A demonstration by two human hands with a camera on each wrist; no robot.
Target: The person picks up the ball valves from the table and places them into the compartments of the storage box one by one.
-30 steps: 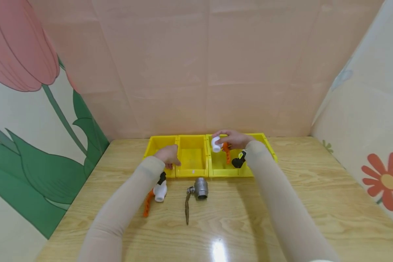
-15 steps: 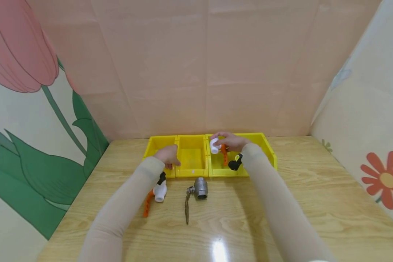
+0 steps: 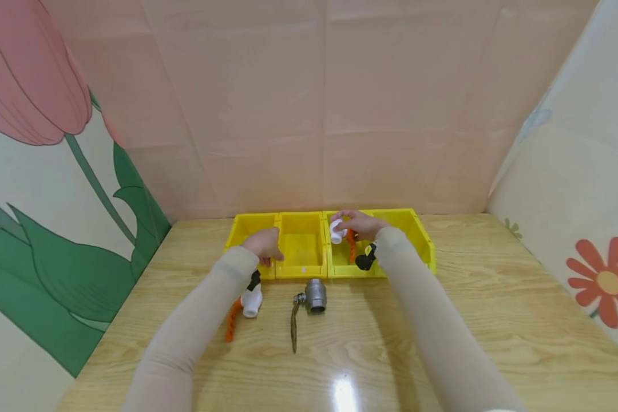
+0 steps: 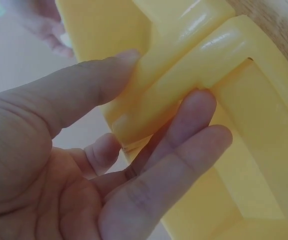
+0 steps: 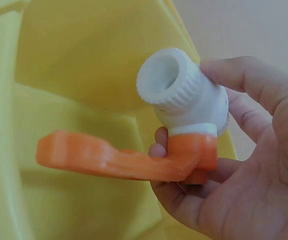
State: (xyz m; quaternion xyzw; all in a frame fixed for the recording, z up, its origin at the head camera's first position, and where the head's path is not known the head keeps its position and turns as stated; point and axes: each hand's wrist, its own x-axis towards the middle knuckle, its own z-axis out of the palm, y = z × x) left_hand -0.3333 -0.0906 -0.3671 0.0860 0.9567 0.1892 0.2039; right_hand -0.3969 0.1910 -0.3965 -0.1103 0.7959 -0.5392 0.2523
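My right hand [image 3: 363, 225] holds a white plastic ball valve [image 5: 184, 90] with an orange lever handle [image 5: 113, 159], over the yellow bin [image 3: 352, 272] on the right. In the right wrist view the thumb lies on the white body and fingers curl beneath the orange cap. My left hand [image 3: 264, 243] pinches the joined rims of two yellow bins [image 4: 179, 70], thumb on one side and fingers on the other. A second white valve [image 3: 252, 301] with an orange handle lies on the table, partly hidden by the left wrist. Beside it rests a metal ball valve [image 3: 316, 296].
The yellow bins stand in a row near the back wall [image 3: 309, 114] on a wooden table [image 3: 494, 320]. A middle bin [image 3: 302, 243] sits between the hands. Flower-printed panels [image 3: 587, 171] border the table on both sides.
The right hand has shifted slightly left and a little lower with the white ball valve in its grip. The left hand and the valves on the table have not moved.
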